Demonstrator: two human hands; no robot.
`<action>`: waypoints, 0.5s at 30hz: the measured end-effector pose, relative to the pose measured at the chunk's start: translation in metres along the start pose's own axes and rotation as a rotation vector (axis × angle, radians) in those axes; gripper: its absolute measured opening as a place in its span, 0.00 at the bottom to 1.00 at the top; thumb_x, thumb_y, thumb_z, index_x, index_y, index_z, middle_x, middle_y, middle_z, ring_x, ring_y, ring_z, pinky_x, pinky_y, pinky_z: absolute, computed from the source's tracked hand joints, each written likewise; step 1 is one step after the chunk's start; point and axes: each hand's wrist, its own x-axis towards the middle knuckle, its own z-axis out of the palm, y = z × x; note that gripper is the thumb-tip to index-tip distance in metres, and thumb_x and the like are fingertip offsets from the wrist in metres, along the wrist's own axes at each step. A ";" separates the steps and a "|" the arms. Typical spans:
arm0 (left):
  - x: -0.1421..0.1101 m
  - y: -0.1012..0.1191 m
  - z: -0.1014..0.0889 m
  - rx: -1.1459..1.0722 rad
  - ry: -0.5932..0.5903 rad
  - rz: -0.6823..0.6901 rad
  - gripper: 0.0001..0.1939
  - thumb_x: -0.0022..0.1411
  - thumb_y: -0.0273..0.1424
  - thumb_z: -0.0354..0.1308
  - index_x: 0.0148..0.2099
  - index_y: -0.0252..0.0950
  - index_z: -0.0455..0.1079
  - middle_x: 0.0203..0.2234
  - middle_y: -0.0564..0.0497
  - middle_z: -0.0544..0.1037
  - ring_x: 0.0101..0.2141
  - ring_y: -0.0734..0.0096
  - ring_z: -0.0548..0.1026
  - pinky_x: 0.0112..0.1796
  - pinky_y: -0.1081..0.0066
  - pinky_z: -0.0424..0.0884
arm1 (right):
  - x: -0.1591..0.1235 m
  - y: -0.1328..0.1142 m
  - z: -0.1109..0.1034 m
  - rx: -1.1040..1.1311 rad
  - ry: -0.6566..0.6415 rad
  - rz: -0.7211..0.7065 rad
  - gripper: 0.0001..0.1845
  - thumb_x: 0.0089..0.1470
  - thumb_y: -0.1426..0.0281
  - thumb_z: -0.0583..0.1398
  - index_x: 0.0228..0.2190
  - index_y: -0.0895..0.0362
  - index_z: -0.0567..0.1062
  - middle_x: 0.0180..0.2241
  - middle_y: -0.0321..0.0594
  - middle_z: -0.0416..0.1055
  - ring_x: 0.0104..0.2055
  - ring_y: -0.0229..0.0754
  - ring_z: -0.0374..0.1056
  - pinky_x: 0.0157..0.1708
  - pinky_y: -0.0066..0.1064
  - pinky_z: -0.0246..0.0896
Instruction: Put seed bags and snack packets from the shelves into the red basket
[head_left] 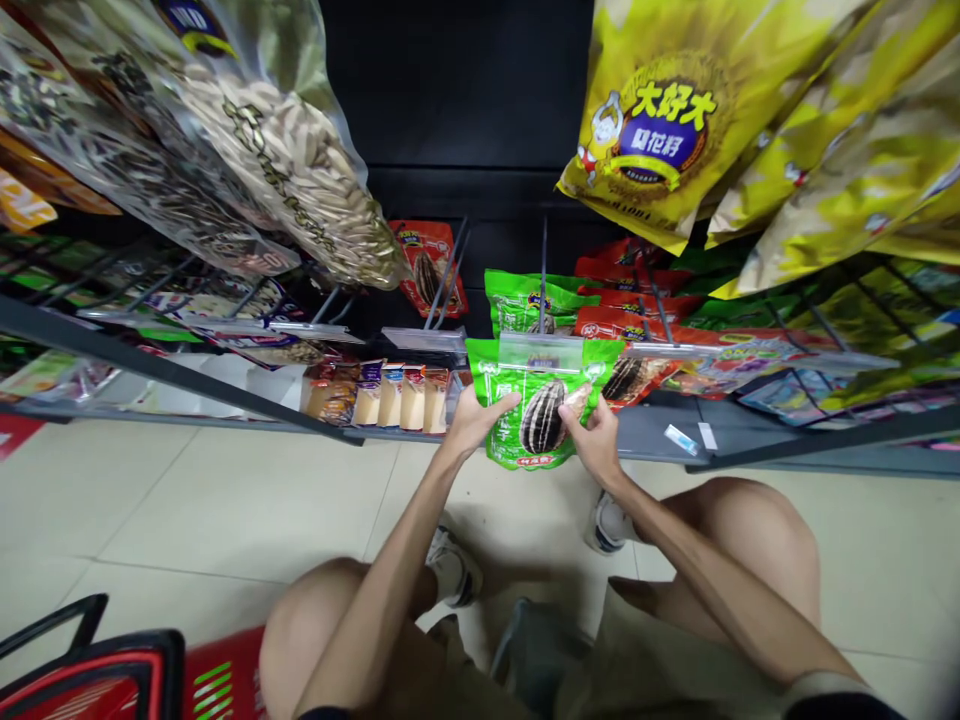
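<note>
Between my two hands is a green bag of sunflower seeds (541, 425), upright, with a large striped seed printed on its front. My left hand (474, 420) grips its left edge, thumb laid over the front. At the right edge my right hand (595, 437) pinches the bag the same way. A clear price-tag holder (541, 354) on a hook's end overlaps the bag's top; whether the bag still hangs on that hook I cannot tell. Right behind it hangs another green bag (517, 297). Red bags of seeds (626, 325) hang close on the right.
Large yellow bags (660, 130) hang at upper right, clear bags of seeds (292, 160) at upper left. Small packs (403, 398) stand on the bottom shelf (645, 430). A red shopping basket (225, 680) sits on the floor at my left. Metal hooks (450, 270) jut forward.
</note>
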 end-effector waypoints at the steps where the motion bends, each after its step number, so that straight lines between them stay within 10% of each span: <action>1: 0.002 -0.004 0.002 -0.021 0.030 -0.011 0.37 0.47 0.49 0.85 0.52 0.33 0.83 0.49 0.38 0.87 0.49 0.47 0.86 0.52 0.55 0.82 | 0.003 -0.001 0.001 -0.005 0.007 0.021 0.24 0.61 0.55 0.75 0.50 0.56 0.79 0.48 0.43 0.83 0.49 0.49 0.77 0.54 0.39 0.71; 15: 0.014 -0.021 0.017 -0.054 0.161 0.044 0.31 0.56 0.50 0.81 0.53 0.34 0.81 0.48 0.41 0.87 0.45 0.55 0.85 0.51 0.60 0.81 | 0.021 0.002 0.004 -0.068 0.017 0.097 0.30 0.60 0.49 0.73 0.54 0.55 0.79 0.51 0.43 0.83 0.53 0.52 0.78 0.58 0.41 0.71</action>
